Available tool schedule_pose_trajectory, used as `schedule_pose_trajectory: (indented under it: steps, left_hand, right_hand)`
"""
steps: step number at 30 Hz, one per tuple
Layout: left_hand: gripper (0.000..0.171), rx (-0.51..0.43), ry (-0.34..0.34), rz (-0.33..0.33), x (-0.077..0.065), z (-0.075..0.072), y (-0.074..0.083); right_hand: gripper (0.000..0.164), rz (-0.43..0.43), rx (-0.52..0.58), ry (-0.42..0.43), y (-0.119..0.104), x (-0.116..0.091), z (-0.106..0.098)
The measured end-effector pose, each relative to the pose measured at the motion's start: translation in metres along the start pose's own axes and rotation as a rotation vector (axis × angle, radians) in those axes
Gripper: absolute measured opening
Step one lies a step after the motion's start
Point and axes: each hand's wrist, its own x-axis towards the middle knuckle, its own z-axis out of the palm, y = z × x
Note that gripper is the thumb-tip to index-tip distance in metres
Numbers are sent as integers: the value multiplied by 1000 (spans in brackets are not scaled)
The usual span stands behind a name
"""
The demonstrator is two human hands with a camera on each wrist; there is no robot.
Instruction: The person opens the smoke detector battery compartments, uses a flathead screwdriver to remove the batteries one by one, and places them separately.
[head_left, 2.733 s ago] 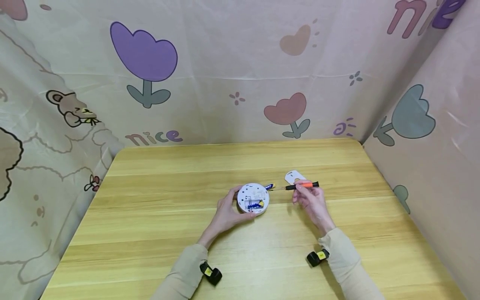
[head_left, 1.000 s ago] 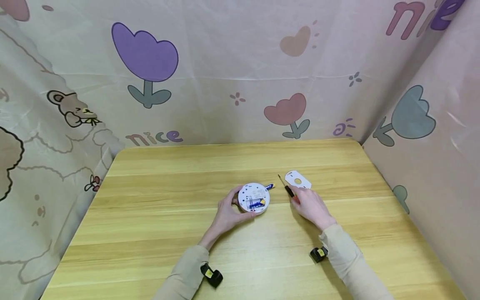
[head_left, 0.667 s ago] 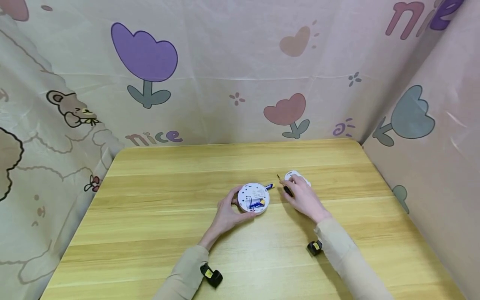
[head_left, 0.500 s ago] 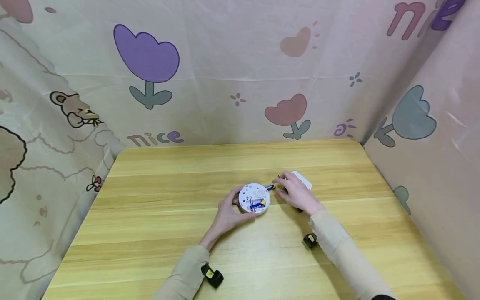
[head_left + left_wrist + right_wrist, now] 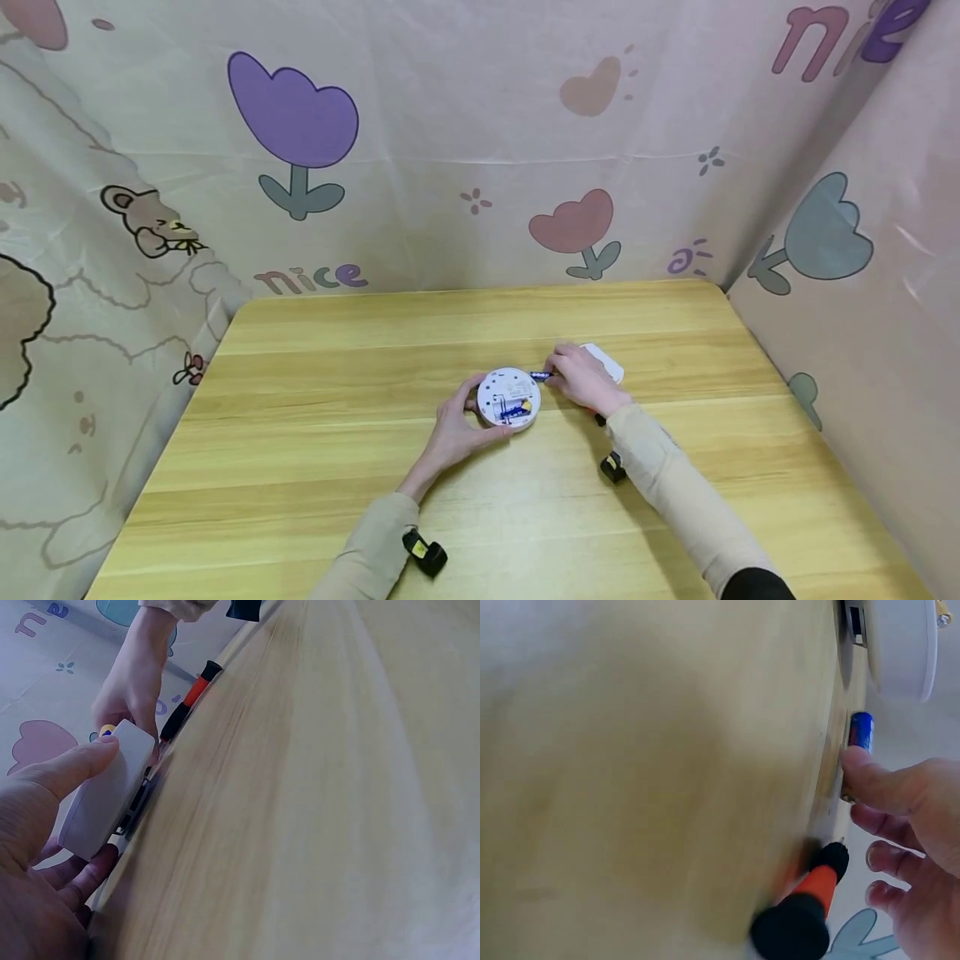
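Note:
My left hand [image 5: 457, 423] grips the rim of a round white smoke alarm [image 5: 508, 385], thumb on the near side and fingers round the left. Its back faces up, and a blue and yellow battery [image 5: 515, 410] sits in the compartment. Just right of the alarm, my right hand [image 5: 587, 380] pinches a second blue battery [image 5: 539, 377] by its right end. The right wrist view shows the thumb over this battery [image 5: 861, 729] at the table surface. Under the right wrist lies a screwdriver [image 5: 817, 889] with an orange and black handle, mostly hidden in the head view.
A white plate [image 5: 606, 362] lies behind the right hand, partly covered by it. All of it rests on a wood-grain table [image 5: 337, 467]. Printed curtains [image 5: 420, 125] hang along the back and both sides. Black wrist cameras [image 5: 425, 553] hang near each sleeve.
My right hand has put the screwdriver down on the table, moved left and taken hold of the loose battery, which has turned slightly. The left hand and smoke alarm stay almost still.

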Motion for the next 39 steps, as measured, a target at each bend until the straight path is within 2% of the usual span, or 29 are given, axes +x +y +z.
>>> schedule_pose_trajectory:
  steps: [2, 7, 10, 14, 18, 22, 39]
  left_hand:
    - [96, -1, 0, -4, 0, 0, 0]
    - [97, -1, 9, -10, 0, -1, 1]
    - [97, 2, 10, -6, 1, -1, 1]
    - [97, -3, 4, -2, 1, -1, 2]
    - [97, 3, 8, 4, 1, 0, 0]
    - [97, 4, 11, 5, 0, 0, -1]
    - [98, 1, 5, -18, 0, 1, -1]
  right_hand:
    - [7, 9, 22, 22, 2, -3, -1]
    - [8, 58, 169, 105, 11, -9, -7]
    - [14, 95, 246, 170, 23, -14, -10]
    - [22, 206, 326, 257, 45, -22, -17]
    - [20, 346, 328, 307, 67, -31, -23]
    - [18, 412, 305, 294, 80, -36, -23]
    - [21, 476, 297, 193, 86, -41, -18]
